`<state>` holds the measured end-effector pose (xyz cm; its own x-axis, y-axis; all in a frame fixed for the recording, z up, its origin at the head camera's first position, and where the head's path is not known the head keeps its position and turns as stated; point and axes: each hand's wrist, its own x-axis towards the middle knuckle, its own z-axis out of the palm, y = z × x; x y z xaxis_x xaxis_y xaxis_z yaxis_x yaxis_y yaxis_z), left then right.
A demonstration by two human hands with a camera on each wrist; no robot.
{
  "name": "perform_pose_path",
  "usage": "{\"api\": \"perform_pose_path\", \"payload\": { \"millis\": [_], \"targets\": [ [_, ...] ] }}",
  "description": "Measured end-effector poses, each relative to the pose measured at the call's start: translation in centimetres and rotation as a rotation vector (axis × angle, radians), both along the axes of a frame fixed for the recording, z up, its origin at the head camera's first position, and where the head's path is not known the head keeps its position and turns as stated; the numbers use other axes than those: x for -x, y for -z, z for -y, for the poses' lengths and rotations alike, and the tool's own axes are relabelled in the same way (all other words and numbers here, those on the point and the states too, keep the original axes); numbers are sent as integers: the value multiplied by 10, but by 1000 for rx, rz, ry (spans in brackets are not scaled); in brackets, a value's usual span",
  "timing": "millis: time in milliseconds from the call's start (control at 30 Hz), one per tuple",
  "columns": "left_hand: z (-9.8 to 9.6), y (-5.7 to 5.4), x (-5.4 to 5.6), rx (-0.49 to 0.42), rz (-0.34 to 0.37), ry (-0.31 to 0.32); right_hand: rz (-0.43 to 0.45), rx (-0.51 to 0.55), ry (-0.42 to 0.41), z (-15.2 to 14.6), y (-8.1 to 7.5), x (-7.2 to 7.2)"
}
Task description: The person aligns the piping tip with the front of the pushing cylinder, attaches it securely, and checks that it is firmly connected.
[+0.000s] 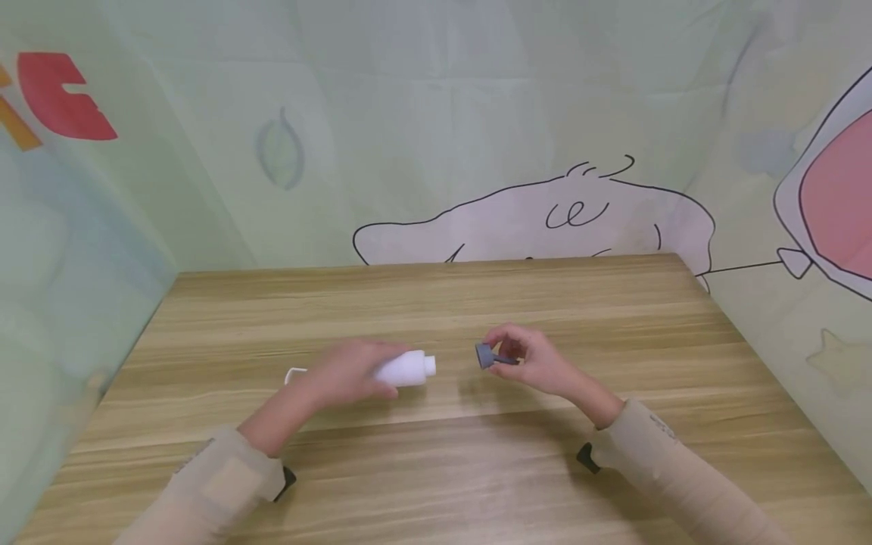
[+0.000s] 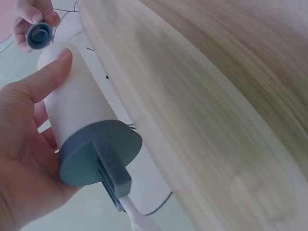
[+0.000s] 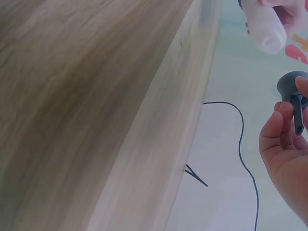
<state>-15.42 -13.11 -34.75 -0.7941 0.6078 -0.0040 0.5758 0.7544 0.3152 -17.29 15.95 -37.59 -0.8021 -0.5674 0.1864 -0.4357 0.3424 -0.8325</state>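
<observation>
My left hand [image 1: 344,372] grips a white cylindrical bottle [image 1: 403,369] lying sideways, its narrow neck pointing right. In the left wrist view the bottle's grey-green base [image 2: 103,154] carries a bracket, and a thin white piece [image 2: 139,216] extends from it. Opposite the neck, my right hand [image 1: 538,365] pinches a dark grey nozzle cap [image 1: 484,356] by its thin spout, the round hollow side facing the bottle. A gap separates cap and neck. The right wrist view shows the cap's spout [image 3: 297,115] angled down between finger and thumb.
Both hands are over a wood-grain table [image 1: 436,469]. A printed cloth backdrop [image 1: 409,151] with cartoon drawings hangs behind it and along both sides. Each forearm wears a beige sleeve [image 1: 232,481] with a black piece at the wrist.
</observation>
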Motion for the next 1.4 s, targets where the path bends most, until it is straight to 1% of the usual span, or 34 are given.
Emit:
{"api": "perform_pose_path", "payload": {
  "millis": [133, 333, 400, 567, 633, 833, 1100, 1233, 1400],
  "targets": [
    [-8, -3, -1, -13, -12, 15, 7, -7, -4, 1, 0, 0],
    [-17, -6, -3, -35, -47, 64, -6, 0, -11, 2, 0, 1],
    [-20, -7, -3, -43, -37, 66, -13, 8, -18, 3, 1, 1],
    [-27, -8, -2, -59, 16, 48, -15, 22, -32, 5, 1, 1],
    [-29, -8, -2, -53, 25, 39, -15, 27, -37, 6, 1, 0],
    [-33, -7, -1, -41, 22, 34, -11, 36, -45, 10, 1, -1],
    [-37, -8, -2, -43, 40, 31, 14, 40, -72, 13, 1, -2],
    [-38, -8, -2, -40, 47, 32, -4, 22, -72, 16, -1, -3],
    [-40, -7, -2, -31, 64, 15, -33, 11, -79, 17, 0, -3]
  ]
}}
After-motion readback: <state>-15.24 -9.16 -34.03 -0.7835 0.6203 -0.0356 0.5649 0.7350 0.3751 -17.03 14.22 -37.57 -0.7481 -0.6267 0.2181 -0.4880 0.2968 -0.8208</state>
